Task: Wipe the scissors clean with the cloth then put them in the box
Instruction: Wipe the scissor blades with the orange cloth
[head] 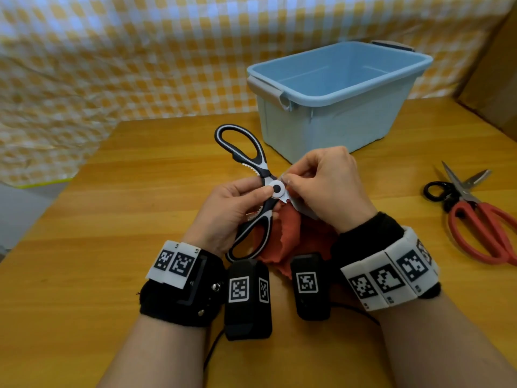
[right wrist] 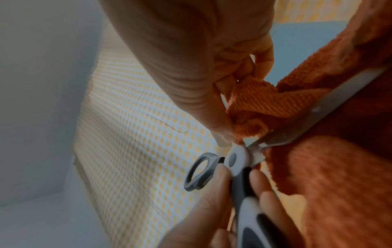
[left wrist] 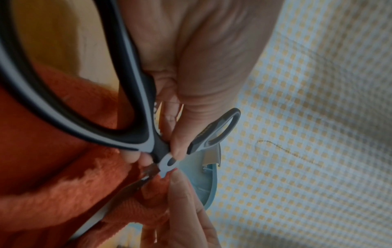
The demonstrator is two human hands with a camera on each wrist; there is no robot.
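Black-and-white kitchen scissors (head: 253,161) are held above the table with their handles spread apart. My left hand (head: 232,211) grips the near handle just below the round pivot (head: 277,188). My right hand (head: 321,186) pinches the orange cloth (head: 291,233) against a blade beside the pivot. In the right wrist view the cloth (right wrist: 250,100) is bunched under my fingertips on the steel blade (right wrist: 322,107). In the left wrist view the scissors (left wrist: 146,134) cross the cloth (left wrist: 53,167). The blue box (head: 338,93) stands open behind my hands, nothing showing inside it.
Red-handled scissors (head: 481,222) and a black-handled pair (head: 442,189) lie on the wooden table (head: 112,219) at the right. A yellow checked sheet (head: 112,65) hangs behind. A cardboard box (head: 495,74) stands at the far right.
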